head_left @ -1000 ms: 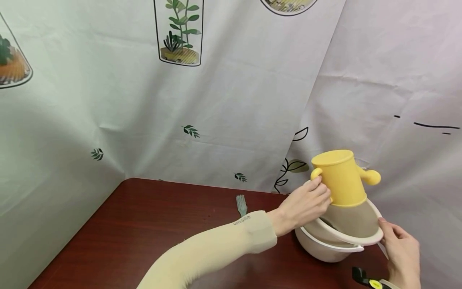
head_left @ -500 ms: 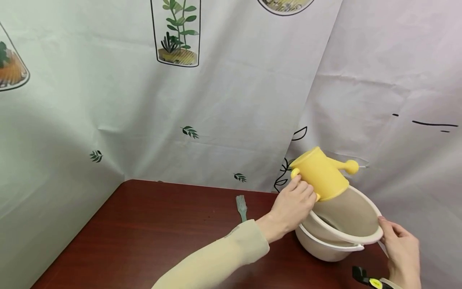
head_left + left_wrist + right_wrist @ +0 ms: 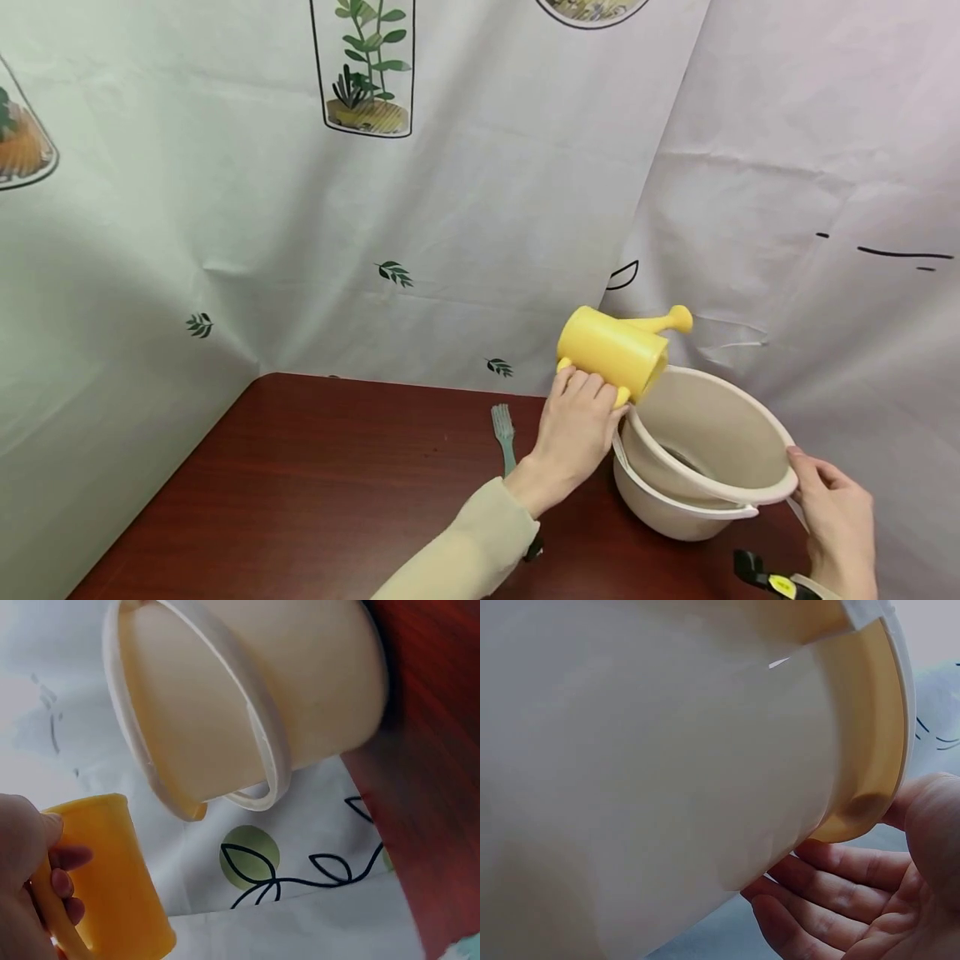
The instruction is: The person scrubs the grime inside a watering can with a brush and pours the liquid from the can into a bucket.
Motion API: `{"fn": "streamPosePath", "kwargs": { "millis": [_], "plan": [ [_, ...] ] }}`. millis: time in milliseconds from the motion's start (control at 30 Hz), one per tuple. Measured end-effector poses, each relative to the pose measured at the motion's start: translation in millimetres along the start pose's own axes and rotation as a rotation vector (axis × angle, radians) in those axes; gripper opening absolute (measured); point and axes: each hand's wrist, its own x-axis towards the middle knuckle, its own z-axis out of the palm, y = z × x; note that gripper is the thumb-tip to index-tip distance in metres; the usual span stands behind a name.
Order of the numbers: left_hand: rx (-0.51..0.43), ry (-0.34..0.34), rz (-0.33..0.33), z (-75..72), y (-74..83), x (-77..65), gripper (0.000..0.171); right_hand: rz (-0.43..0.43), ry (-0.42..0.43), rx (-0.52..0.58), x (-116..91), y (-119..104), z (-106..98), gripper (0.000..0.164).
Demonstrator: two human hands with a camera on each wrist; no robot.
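Observation:
My left hand grips the handle of a yellow toy watering can. The can lies tipped on its side in the air, its open end facing the bucket and its round-ended spout pointing right. In the left wrist view, curled fingers wrap the can's handle. A cream bucket stands on the table at the right, with its carrying handle hanging down along the side. At the bucket's right rim, my right hand pinches the edge with thumb and fingers. A small dark patch shows inside the bucket.
On the red-brown table, a teal fork lies left of the bucket, partly hidden by my left arm. A pale cloth with plant prints hangs close behind the table and bucket.
My left hand has carried the watering can left from above the bucket to beside its rim, turning it from upside down onto its side. The right hand stays on the bucket's rim.

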Motion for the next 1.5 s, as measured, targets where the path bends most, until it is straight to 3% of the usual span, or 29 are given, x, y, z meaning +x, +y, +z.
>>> {"fn": "streamPosePath", "kwargs": {
  "millis": [300, 600, 800, 933, 1067, 1500],
  "plan": [
    [-0.402, 0.026, -0.237, -12.8, -13.2, -19.0, 0.024, -0.009, -0.010, -0.001, 1.6, -1.9, 3.1, 0.019],
    [-0.669, 0.014, -0.464, -23.6, -30.8, -48.9, 0.021, -0.008, -0.028, 0.010, 1.7, -4.7, 2.9, 0.019],
    [-0.859, -0.031, -0.637, -29.7, -43.8, -70.8, 0.021, -0.006, -0.022, 0.008, 1.4, -5.7, 0.7, 0.018],
    [-0.917, -0.067, -0.756, -33.4, -53.6, -87.0, 0.026, 0.002, -0.020, -0.001, 1.7, -5.2, 0.0, 0.017],
    [-0.945, -0.083, -0.832, -35.4, -64.5, -102.8, 0.030, 0.015, -0.022, -0.005, 2.5, -5.4, 0.0, 0.018],
    [-0.985, -0.044, -1.055, -44.5, -107.4, -151.3, 0.024, 0.028, -0.028, -0.006, 4.0, -0.9, -1.5, 0.020]
  ]
}}
